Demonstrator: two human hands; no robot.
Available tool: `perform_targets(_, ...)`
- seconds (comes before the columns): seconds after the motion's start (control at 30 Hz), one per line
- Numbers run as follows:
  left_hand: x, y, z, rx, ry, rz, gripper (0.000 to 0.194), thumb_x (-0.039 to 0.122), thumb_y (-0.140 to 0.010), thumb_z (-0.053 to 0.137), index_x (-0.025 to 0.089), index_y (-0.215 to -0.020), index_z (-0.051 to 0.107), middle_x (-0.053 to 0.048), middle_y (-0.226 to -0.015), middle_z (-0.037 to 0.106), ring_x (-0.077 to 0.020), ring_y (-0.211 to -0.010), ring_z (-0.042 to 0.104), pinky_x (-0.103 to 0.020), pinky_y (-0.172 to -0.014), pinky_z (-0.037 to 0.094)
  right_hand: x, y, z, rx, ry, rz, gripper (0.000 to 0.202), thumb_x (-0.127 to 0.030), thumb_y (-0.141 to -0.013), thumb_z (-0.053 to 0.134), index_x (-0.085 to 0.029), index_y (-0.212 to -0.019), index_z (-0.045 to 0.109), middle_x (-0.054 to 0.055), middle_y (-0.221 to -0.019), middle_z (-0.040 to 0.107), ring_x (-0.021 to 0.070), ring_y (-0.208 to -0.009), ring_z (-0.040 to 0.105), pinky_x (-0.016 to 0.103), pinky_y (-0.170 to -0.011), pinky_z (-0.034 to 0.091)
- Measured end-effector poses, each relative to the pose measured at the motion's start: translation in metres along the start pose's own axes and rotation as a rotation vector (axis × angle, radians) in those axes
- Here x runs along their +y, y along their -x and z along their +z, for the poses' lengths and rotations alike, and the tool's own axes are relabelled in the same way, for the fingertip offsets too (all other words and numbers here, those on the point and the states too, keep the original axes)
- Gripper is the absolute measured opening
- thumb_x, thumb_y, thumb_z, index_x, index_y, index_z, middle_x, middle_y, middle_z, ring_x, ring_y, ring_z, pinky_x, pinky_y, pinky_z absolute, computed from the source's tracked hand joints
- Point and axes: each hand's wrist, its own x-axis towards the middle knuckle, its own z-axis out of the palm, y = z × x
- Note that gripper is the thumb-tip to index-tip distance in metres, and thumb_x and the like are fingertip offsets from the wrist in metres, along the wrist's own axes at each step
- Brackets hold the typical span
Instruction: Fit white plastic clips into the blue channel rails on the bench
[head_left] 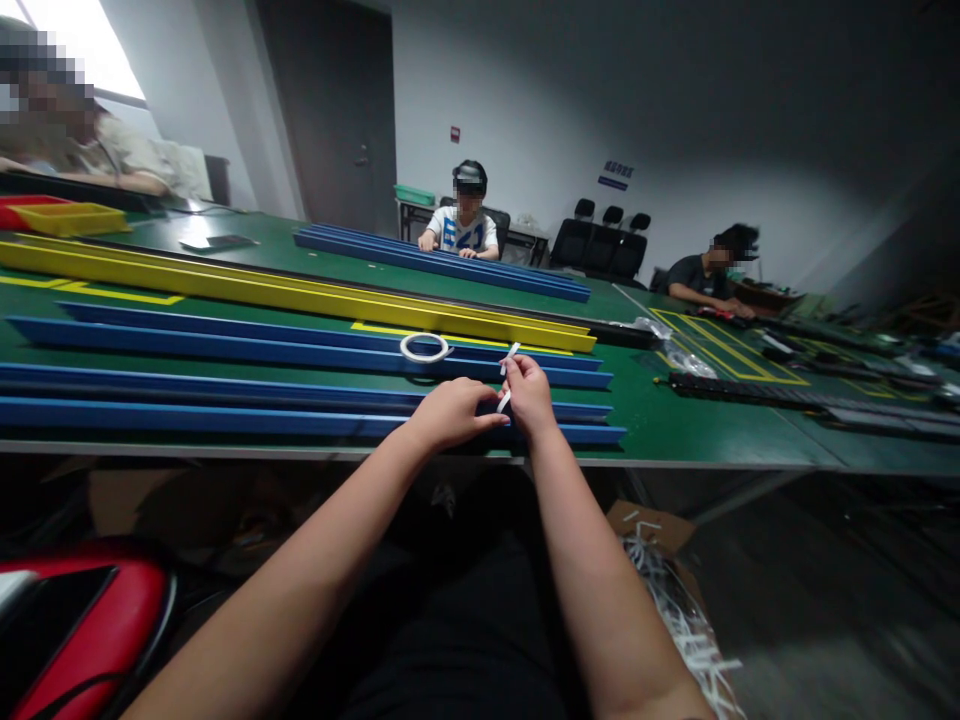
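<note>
White strip (505,401), narrow, bent, clamped in right hand's grip (511,374); left hand's grip (495,408): cannot tell. Green worktop (675,430); grey-walled room.

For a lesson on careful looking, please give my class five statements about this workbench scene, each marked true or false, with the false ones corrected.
1. The right hand holds a white strip. True.
2. The left hand is gripping the white ring. False: the ring lies apart from that hand, over blue bars.
3. The tabletop is red. False: it is green.
4. A cardboard box with white scraps is below the tabletop, on the person's right. True.
5. The long yellow bar is nearer the person than the blue bars. False: it lies beyond them.
</note>
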Motion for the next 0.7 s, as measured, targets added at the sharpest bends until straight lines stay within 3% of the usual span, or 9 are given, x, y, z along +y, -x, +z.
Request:
perform_targets(0.2, -0.004, -0.01, 0.011, -0.023, 0.189, -0.039, 0.025, 0.04, -0.088, 0.055, 0.023, -0.094, 0.073, -0.004, -0.092, 0.075, -0.0192, -0.083, 0.065, -0.026, -0.071, 0.044, -0.004, 0.005, 0.0, -0.025, 0.05, -0.027, 0.03, -0.05, -0.085, 0.058, -0.021, -0.094, 0.063, -0.007, -0.053, 0.046, 0.0089, -0.043, 0.042, 0.021, -0.043, 0.037)
perform_targets(0.33, -0.009, -0.007, 0.008, 0.004, 0.339, -0.075, 0.025, 0.041, -0.085, 0.057, 0.021, -0.086, 0.072, -0.003, -0.082, 0.073, -0.0178, -0.074, 0.062, -0.026, -0.067, 0.043, -0.003, 0.004, -0.001, 0.021, 0.068, -0.082, 0.028, -0.048, -0.083, 0.061, -0.02, -0.089, 0.065, -0.003, -0.067, 0.057, 0.0094, -0.056, 0.049, 0.021, -0.053, 0.042)
perform_targets(0.43, -0.016, -0.005, 0.005, 0.109, 0.469, -0.17, 0.03, 0.045, -0.085, 0.057, 0.019, -0.087, 0.07, -0.002, -0.079, 0.07, -0.0164, -0.07, 0.06, -0.026, -0.065, 0.044, -0.002, 0.003, -0.001, 0.024, 0.062, -0.061, 0.029, -0.047, -0.081, 0.064, -0.019, -0.089, 0.068, -0.001, -0.075, 0.064, 0.0103, -0.062, 0.051, 0.022, -0.058, 0.044)
perform_targets(0.53, -0.023, -0.005, 0.004, 0.224, 0.579, -0.259, 0.034, 0.049, -0.083, 0.059, 0.017, -0.09, 0.069, -0.003, -0.083, 0.07, -0.0164, -0.073, 0.06, -0.027, -0.069, 0.046, -0.002, 0.003, 0.0, -0.064, 0.081, -0.014, 0.03, -0.046, -0.077, 0.068, -0.018, -0.089, 0.071, 0.002, -0.081, 0.069, 0.0122, -0.067, 0.056, 0.024, -0.062, 0.045)
perform_targets(0.7, -0.028, -0.007, 0.009, 0.278, 0.635, -0.304, 0.032, 0.048, -0.082, 0.061, 0.017, -0.087, 0.068, -0.004, -0.084, 0.07, -0.0172, -0.077, 0.062, -0.029, -0.073, 0.047, -0.003, 0.006, 0.002, -0.226, 0.12, -0.046, 0.027, -0.04, -0.076, 0.072, -0.018, -0.09, 0.072, 0.005, -0.089, 0.072, 0.0159, -0.08, 0.063, 0.029, -0.075, 0.049)
